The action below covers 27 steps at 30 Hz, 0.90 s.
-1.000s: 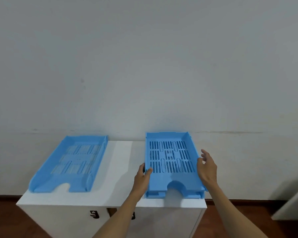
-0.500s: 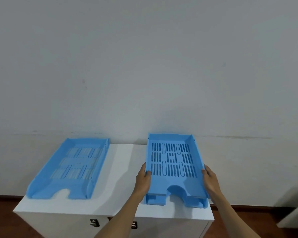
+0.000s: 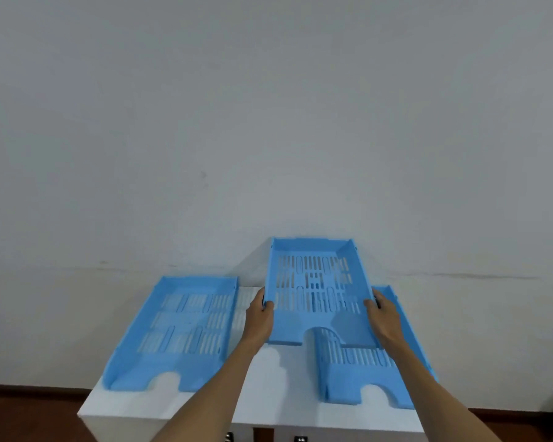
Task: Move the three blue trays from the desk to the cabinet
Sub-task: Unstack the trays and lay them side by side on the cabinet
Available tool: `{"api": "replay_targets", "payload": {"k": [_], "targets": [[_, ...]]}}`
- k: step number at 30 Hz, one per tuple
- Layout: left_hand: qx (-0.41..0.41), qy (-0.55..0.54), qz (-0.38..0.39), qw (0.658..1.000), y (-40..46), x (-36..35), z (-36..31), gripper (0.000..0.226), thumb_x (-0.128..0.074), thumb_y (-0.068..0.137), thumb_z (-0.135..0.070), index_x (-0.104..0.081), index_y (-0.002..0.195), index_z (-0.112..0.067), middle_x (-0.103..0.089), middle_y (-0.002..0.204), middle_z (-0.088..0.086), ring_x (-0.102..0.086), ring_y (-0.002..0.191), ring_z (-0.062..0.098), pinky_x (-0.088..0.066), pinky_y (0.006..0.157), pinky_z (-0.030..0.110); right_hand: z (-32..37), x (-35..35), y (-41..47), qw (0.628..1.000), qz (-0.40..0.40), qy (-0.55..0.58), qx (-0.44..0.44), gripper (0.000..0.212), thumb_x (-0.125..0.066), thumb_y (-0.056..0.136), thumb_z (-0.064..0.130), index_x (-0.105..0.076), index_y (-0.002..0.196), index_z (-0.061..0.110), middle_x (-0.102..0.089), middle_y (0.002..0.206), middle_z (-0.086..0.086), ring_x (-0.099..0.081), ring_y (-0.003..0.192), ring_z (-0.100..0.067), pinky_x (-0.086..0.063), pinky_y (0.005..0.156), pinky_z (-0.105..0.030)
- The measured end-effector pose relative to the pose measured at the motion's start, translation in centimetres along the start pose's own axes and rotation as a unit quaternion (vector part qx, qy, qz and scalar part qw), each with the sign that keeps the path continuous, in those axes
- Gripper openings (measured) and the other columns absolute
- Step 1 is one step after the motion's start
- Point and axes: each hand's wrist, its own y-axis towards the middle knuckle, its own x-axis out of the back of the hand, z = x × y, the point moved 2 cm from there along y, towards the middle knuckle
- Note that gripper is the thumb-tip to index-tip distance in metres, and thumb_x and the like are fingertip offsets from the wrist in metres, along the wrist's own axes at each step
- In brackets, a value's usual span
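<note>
I count all three blue trays in view, so I judge the task close to its end: one tray (image 3: 176,333) lies flat at about nine o'clock on the white cabinet top (image 3: 268,384), a second tray (image 3: 374,378) lies at about four o'clock near the right edge, and the third tray (image 3: 316,291) is lifted above the second, tipped so its far end points up toward twelve. My left hand (image 3: 260,317) is clamped on its left wall, thumb over the rim, and my right hand (image 3: 384,317) is clamped on the right wall the same way, so both hands carry this one tray. What seems left is to set it down, perhaps in the bare strip at the middle or nested on another tray; I cannot tell which is meant. Much is hidden: the held tray and my right forearm cover most of the second tray, so I cannot judge how squarely it sits or whether it overhangs the cabinet's right edge. The desk is out of frame. The cabinet's front is cut off at six o'clock, with only small dark fittings showing there, too small to identify.
</note>
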Motion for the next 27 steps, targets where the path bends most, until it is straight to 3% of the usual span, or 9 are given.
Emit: {"api": "replay_targets", "payload": {"k": [6, 10, 13, 17, 20, 22, 27], "targets": [[0.002, 0.018, -0.044, 0.999, 1.4, 6.4, 3.9, 0.04, -0.039, 0.099, -0.005, -0.053, 0.135, -0.015, -0.066, 0.096, 0.014, -0.058, 0.073, 0.023, -0.048, 0.061, 0.033, 0.6, -7.1, -1.7, 0.999, 0.027, -0.025, 0.001, 0.036, -0.045, 0.095, 0.004, -0.059, 0.128, 0.013, -0.064, 0.092, -0.007, -0.06, 0.066, -0.013, -0.045, 0.052, -0.026], [0.021, 0.017, -0.047, 0.999, 1.4, 9.3, 6.3, 0.039, -0.039, 0.099, -0.005, -0.054, 0.134, -0.012, -0.066, 0.09, 0.005, -0.056, 0.068, 0.018, -0.047, 0.06, 0.03, 0.2, -10.8, -3.0, 0.998, 0.049, -0.038, -0.007, 0.033, -0.041, 0.097, 0.007, -0.059, 0.125, 0.014, -0.066, 0.085, -0.009, -0.06, 0.061, -0.02, -0.048, 0.049, -0.029], [0.037, 0.018, -0.057, 0.998, 0.8, 10.4, 8.1, 0.041, -0.041, 0.1, -0.004, -0.049, 0.139, -0.011, -0.065, 0.104, 0.002, -0.056, 0.07, 0.009, -0.047, 0.062, 0.024, -1.2, -12.6, -4.2, 0.997, 0.059, -0.057, -0.011, 0.034, -0.04, 0.097, 0.01, -0.056, 0.127, 0.015, -0.069, 0.086, -0.012, -0.067, 0.067, -0.029, -0.057, 0.06, -0.043], [0.038, 0.034, -0.056, 0.997, 0.3, 10.4, 9.7, 0.045, -0.041, 0.101, -0.007, -0.043, 0.146, -0.013, -0.065, 0.12, 0.01, -0.058, 0.069, 0.015, -0.049, 0.061, 0.025, -2.6, -13.4, -5.4, 0.994, 0.053, -0.091, 0.005, 0.034, -0.041, 0.098, 0.011, -0.051, 0.13, 0.013, -0.063, 0.08, -0.004, -0.066, 0.067, -0.028, -0.055, 0.058, -0.039], [0.041, 0.041, -0.046, 0.997, 0.7, 9.8, 10.1, 0.047, -0.04, 0.102, -0.009, -0.039, 0.149, -0.015, -0.065, 0.087, 0.003, -0.051, 0.064, 0.022, -0.047, 0.054, 0.033, -3.5, -13.4, -5.8, 0.995, 0.042, -0.094, 0.003, 0.033, -0.042, 0.099, 0.01, -0.049, 0.131, 0.011, -0.059, 0.08, 0.0, -0.064, 0.064, -0.022, -0.056, 0.06, -0.039], [0.04, 0.052, -0.036, 0.997, 0.8, 9.2, 10.3, 0.049, -0.04, 0.102, -0.01, -0.036, 0.15, -0.016, -0.058, 0.077, 0.003, -0.046, 0.062, 0.021, -0.045, 0.051, 0.039, -4.3, -13.3, -5.8, 0.995, 0.044, -0.092, -0.009, 0.034, -0.041, 0.099, 0.009, -0.048, 0.132, 0.011, -0.061, 0.08, -0.005, -0.061, 0.058, -0.022, -0.055, 0.055, -0.039], [0.03, 0.058, -0.039, 0.997, -0.1, 7.9, 10.0, 0.051, -0.039, 0.103, -0.011, -0.029, 0.153, -0.016, -0.037, 0.055, 0.003, -0.025, 0.038, 0.005, -0.028, 0.042, 0.02, -6.2, -12.6, -5.3, 0.994, 0.052, -0.087, -0.04, 0.044, -0.041, 0.1, 0.01, -0.041, 0.144, 0.009, -0.061, 0.074, -0.004, -0.06, 0.055, -0.026, -0.053, 0.048, -0.033]]}}
